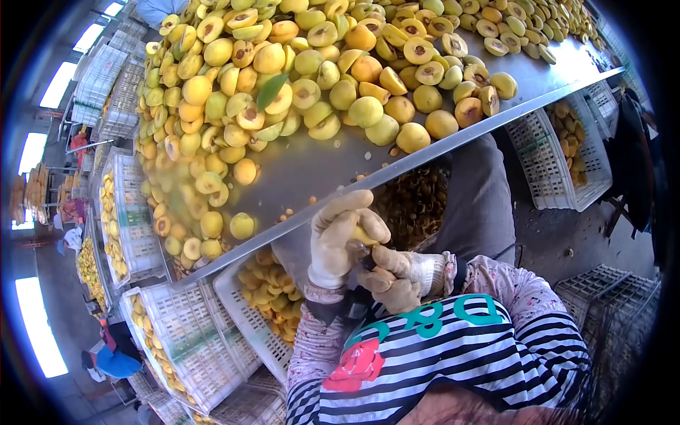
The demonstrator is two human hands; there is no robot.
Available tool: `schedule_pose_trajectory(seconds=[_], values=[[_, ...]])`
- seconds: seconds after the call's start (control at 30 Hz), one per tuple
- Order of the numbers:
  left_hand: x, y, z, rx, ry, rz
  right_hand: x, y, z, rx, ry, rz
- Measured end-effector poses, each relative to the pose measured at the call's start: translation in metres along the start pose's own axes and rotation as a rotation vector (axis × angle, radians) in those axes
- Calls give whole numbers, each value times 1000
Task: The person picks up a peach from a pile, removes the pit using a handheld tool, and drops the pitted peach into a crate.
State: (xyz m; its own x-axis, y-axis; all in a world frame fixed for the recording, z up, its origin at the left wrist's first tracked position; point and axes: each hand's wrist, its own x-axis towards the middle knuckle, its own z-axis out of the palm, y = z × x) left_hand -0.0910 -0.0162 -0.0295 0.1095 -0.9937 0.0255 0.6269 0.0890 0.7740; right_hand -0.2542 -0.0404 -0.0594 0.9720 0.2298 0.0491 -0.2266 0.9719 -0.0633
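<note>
Pinching smooth yellow peach [363,235] between cloth-gloved hands [345,241] [398,278], seemingly.

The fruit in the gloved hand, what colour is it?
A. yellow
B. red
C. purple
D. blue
A: the piece of fruit that the left hand closes its grip on is yellow, like the pile on the metal table; the right hand holds a small dark tool close by.

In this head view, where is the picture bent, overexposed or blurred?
Head view: the fisheye lens curves the scene and blackens the corners; windows at left are blown out white; yellow fruit at left looks smeared; left hand, its fruit piece and right hand are sharp.
</note>
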Motion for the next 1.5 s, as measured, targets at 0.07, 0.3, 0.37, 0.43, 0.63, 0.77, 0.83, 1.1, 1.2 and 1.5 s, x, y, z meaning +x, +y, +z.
schedule_pose_trajectory(seconds=[0.07,0.3,0.37,0.43,0.63,0.77,0.83,1.1,1.2,1.5], values=[[2,6,6,120,14,-65,-3,-14,35,-445,382,-9],[15,2,3,-40,-190,-266,-18,-7,12,-118,175,-35],[20,-1,6,-77,-237,-239,-16,-6,8,-2,20,-48],[17,7,14,115,-205,-191,-20,-7,20,-263,234,-72],[12,16,25,152,-348,-239,-20,-4,14,-262,-19,-115],[22,-30,21,-494,-337,-102,-17,5,-15,216,-346,17],[24,-37,18,-189,368,-219,-25,5,-26,112,-259,-146],[-12,2,-4,156,458,26,-18,-16,31,-201,823,-229],[-66,59,-37,709,371,-65,-16,-13,13,-188,735,-205],[-51,131,-151,2085,649,-106,11,-8,27,-156,1008,-269]])
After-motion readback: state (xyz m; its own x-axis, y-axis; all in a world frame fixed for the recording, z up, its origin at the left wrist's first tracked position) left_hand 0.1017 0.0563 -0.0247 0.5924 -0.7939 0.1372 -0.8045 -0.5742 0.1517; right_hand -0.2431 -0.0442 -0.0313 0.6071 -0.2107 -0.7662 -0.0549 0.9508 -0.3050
